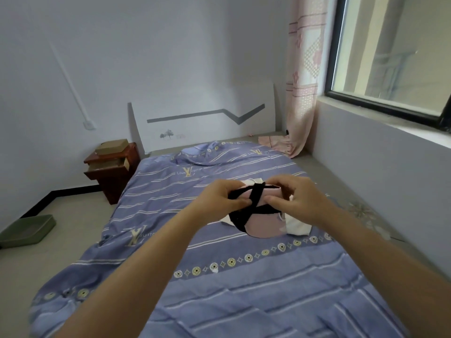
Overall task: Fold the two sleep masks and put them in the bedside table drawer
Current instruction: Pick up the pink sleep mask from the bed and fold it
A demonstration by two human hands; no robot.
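Above the bed I hold a pink sleep mask point(264, 224) with black straps crossed over it. My left hand point(219, 195) pinches the strap at its left side. My right hand point(299, 198) pinches the mask and strap from the right. Under and behind the pink mask lies a white piece of fabric point(296, 226) on the purple striped bedcover point(219, 276); I cannot tell whether it is the second mask. The dark wooden bedside table point(111, 170) stands far left by the bed's head, its drawer point(108, 164) pulled open.
A brown cardboard box point(112, 146) sits on top of the bedside table. A green tray point(26, 229) lies on the floor at left. A pillow point(207, 152) lies at the bed's head. A pink curtain point(302, 81) hangs by the window on the right.
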